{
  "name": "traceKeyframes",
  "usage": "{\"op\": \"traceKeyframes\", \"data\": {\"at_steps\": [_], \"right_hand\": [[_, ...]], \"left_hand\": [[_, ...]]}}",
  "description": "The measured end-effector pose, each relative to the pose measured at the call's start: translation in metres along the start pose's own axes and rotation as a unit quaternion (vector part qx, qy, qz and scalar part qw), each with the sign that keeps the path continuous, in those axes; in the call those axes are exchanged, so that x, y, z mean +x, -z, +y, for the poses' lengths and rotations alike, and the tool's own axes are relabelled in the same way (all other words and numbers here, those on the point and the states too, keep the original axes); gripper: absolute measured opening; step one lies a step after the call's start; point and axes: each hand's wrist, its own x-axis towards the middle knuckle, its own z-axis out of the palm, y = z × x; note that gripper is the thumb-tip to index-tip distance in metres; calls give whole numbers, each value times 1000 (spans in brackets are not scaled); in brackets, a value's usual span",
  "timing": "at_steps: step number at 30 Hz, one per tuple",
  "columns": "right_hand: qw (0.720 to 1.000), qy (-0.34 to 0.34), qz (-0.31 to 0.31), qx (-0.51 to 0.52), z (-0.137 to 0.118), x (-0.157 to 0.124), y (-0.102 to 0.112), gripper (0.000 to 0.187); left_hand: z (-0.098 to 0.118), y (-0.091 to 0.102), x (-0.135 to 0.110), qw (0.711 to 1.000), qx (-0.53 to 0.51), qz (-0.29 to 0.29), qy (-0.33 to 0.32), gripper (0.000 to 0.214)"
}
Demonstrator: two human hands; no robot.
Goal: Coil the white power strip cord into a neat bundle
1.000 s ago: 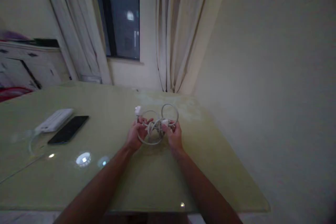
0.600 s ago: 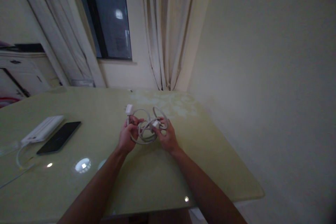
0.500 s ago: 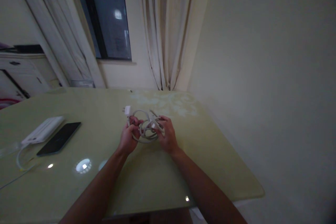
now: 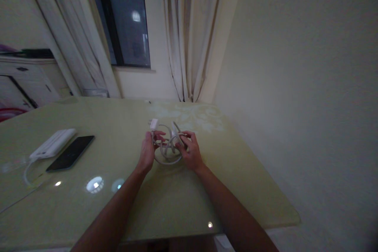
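We see a loosely coiled grey-white power cord [image 4: 168, 160] over the pale green tabletop [image 4: 236, 189]; whether its lowest loop touches the surface, we cannot tell. Taking the coil as our dial's centre, the left hand [image 4: 147, 152] is at nine o'clock, its fingers loosely curled on the cord just below the white plug [image 4: 154, 124], which stands at eleven with its prongs to the left. The right hand [image 4: 191, 152], at three, pinches the loops between thumb and fingers. Well apart at nine lies a black smartphone [image 4: 71, 153], with a white oblong device [image 4: 53, 142] at its ten o'clock.
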Motion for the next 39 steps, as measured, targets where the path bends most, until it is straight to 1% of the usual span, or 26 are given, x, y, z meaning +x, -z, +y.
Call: {"op": "traceKeyframes", "data": {"at_steps": [2,4,6,8,11,13,15,17,19,21,22,24,27,30,32,34,36,39], "right_hand": [[1000,21,2,1,2,-2,-2,31],[999,22,38,-2,3,-2,-2,32],[996,15,90,-7,4,-1,-2,28],[991,13,131,-10,4,0,1,21],[987,6,160,11,3,3,5,14],[984,-8,174,30,2,3,6,10],[981,-25,187,36,3,3,7,7],[979,-40,194,39,4,3,6,6],[977,-57,201,52,5,2,5,13],[972,-78,211,69,5,2,4,21],[971,-87,211,73,5,2,5,24],[972,-96,204,67,3,2,6,32],[982,-84,167,36,1,2,10,40],[987,-70,143,11,0,4,13,36],[987,-66,144,14,0,6,15,31],[987,-66,145,21,-1,8,17,28],[987,-76,135,28,-3,9,18,29],[989,-99,98,44,-5,9,20,33]], "left_hand": [[2,1,1,999,31,-11,0,63],[5,1,1,999,16,-29,9,54],[7,-1,0,998,-21,-49,33,46],[8,-5,-1,994,-47,-67,72,42],[7,-9,-4,989,-59,-72,113,40],[7,-10,-4,990,-70,-60,104,41],[6,-11,-3,992,-81,-44,83,47],[6,-11,-2,993,-80,-41,71,53],[5,-10,-1,994,-61,-60,74,58],[5,-10,-1,992,-28,-91,77,56],[5,-10,-1,992,-12,-101,77,52],[6,-11,-2,992,17,-102,67,48],[8,-13,-5,993,51,-97,43,48],[10,-14,-6,991,66,-110,26,45],[12,-14,-7,990,62,-124,16,43],[15,-14,-8,988,59,-145,3,41],[18,-13,-10,982,54,-179,-7,41],[23,-14,-13,974,20,-225,10,47]]}}
